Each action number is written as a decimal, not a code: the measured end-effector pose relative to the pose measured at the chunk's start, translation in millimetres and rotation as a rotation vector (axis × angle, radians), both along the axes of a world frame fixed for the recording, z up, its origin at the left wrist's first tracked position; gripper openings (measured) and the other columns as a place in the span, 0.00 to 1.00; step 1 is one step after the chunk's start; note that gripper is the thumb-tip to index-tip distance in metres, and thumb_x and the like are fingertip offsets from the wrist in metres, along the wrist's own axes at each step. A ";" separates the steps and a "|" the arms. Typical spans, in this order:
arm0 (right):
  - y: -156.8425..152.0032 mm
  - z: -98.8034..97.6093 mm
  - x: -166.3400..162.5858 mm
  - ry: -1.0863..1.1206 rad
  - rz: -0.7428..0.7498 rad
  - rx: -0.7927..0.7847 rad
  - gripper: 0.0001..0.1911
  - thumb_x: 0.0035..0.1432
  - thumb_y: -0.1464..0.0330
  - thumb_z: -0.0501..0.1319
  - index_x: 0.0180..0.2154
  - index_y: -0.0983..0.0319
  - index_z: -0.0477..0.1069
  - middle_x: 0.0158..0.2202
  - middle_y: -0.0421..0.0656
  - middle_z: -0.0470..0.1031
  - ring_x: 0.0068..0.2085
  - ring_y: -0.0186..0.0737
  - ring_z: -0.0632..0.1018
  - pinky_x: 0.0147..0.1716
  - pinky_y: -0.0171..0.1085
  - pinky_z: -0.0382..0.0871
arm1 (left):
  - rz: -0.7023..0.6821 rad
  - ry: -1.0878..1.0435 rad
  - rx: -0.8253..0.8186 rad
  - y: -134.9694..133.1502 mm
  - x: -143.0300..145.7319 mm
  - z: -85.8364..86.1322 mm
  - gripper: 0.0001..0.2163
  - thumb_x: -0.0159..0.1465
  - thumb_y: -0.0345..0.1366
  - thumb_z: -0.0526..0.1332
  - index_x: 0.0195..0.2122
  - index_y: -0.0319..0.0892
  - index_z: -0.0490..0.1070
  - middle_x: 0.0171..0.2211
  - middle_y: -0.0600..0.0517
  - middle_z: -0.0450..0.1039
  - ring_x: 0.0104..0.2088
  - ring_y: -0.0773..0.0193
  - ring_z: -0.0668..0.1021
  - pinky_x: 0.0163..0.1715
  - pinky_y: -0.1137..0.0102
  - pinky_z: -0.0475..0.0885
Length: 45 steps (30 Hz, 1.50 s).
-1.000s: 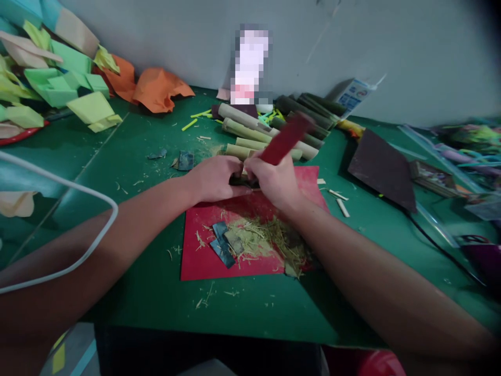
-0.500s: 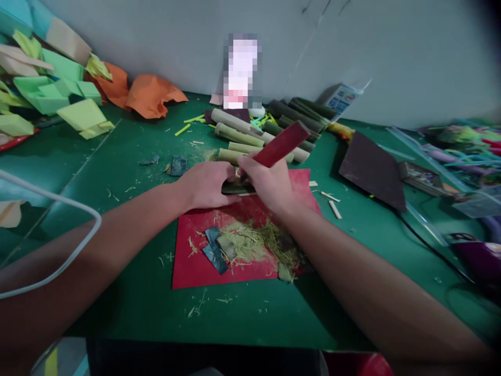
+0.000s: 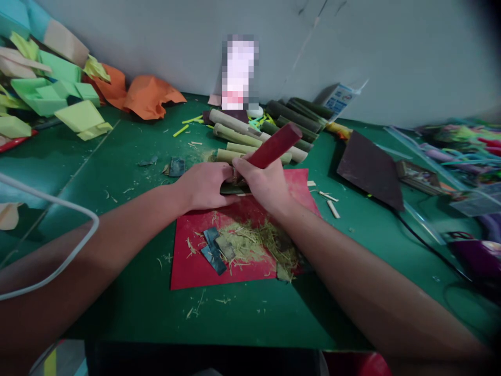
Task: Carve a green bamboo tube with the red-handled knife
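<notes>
Both hands meet over a red sheet (image 3: 188,261) on the green table. My left hand (image 3: 205,185) is wrapped round a dark green bamboo piece (image 3: 234,190), pressing it down on the sheet's far part. My right hand (image 3: 268,183) grips a carving tool with a flat red handle (image 3: 277,145), its thumb close to my left fingers. The handle leans up to the right; the tool's working end is hidden between the hands. Nearer to me, fibrous bamboo shavings (image 3: 248,240) and blue-grey sandpaper pieces (image 3: 214,251) lie on the sheet.
Behind my hands lie several bamboo pieces (image 3: 238,137), with a blurred phone-like screen (image 3: 238,70) by the wall. Folded paper (image 3: 80,117) fills the left. A dark plate (image 3: 370,169) and plastic bags (image 3: 475,201) are at right. A white cable (image 3: 84,250) crosses my left forearm.
The red handle and my right hand have shifted slightly left towards my left hand. My left hand keeps its hold on the bamboo piece. The whole view has drifted a little.
</notes>
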State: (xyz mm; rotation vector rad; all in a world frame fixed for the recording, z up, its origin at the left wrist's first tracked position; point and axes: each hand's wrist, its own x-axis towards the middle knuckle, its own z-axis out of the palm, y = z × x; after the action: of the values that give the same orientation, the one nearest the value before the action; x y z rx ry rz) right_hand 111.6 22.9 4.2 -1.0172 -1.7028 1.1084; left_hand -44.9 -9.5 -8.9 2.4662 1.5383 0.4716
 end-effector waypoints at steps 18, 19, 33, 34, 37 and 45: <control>-2.2 0.6 -0.8 0.017 -0.024 -0.020 0.12 0.51 0.71 0.60 0.19 0.60 0.63 0.19 0.36 0.66 0.24 0.31 0.68 0.25 0.34 0.63 | -0.072 -0.118 0.014 3.2 -5.1 -5.6 0.16 0.60 0.46 0.64 0.44 0.42 0.75 0.44 0.45 0.79 0.46 0.49 0.80 0.45 0.59 0.74; -2.1 0.5 -1.1 0.013 -0.018 -0.020 0.12 0.51 0.71 0.60 0.18 0.60 0.63 0.19 0.36 0.66 0.24 0.31 0.68 0.25 0.35 0.63 | -0.075 -0.118 0.010 3.2 -5.1 -5.6 0.16 0.60 0.47 0.63 0.43 0.41 0.74 0.44 0.45 0.79 0.46 0.49 0.80 0.44 0.59 0.75; -2.0 1.2 -1.8 -0.022 -0.023 -0.009 0.12 0.52 0.70 0.60 0.18 0.59 0.62 0.19 0.36 0.63 0.25 0.32 0.66 0.25 0.35 0.60 | -0.054 -0.090 0.008 3.4 -4.7 -5.6 0.15 0.59 0.46 0.64 0.41 0.41 0.74 0.42 0.45 0.78 0.44 0.49 0.80 0.43 0.59 0.74; -2.0 1.1 -1.8 -0.024 -0.024 -0.008 0.13 0.52 0.70 0.59 0.18 0.59 0.62 0.19 0.36 0.62 0.25 0.32 0.66 0.25 0.35 0.60 | -0.055 -0.090 0.007 3.4 -4.7 -5.5 0.15 0.59 0.46 0.64 0.41 0.41 0.74 0.42 0.45 0.78 0.44 0.49 0.80 0.43 0.59 0.74; -2.3 1.5 -1.7 -0.019 -0.030 -0.011 0.13 0.52 0.70 0.60 0.18 0.59 0.61 0.19 0.35 0.62 0.25 0.31 0.66 0.25 0.35 0.61 | -0.053 -0.078 0.004 3.1 -4.5 -4.5 0.15 0.59 0.46 0.64 0.41 0.41 0.74 0.43 0.44 0.78 0.45 0.48 0.79 0.44 0.58 0.74; -2.7 3.0 -1.1 -0.015 -0.025 -0.007 0.14 0.52 0.70 0.61 0.19 0.59 0.61 0.20 0.35 0.62 0.25 0.31 0.65 0.25 0.35 0.60 | -0.069 -0.080 0.014 1.7 -3.6 -2.4 0.15 0.61 0.47 0.63 0.42 0.43 0.74 0.43 0.46 0.79 0.45 0.50 0.79 0.44 0.60 0.74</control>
State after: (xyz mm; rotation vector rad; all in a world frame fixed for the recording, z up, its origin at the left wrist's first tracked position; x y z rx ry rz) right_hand 110.5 20.2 7.2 -1.0511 -1.6951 1.0941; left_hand -48.5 -7.7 -11.2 2.4693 1.4190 0.5636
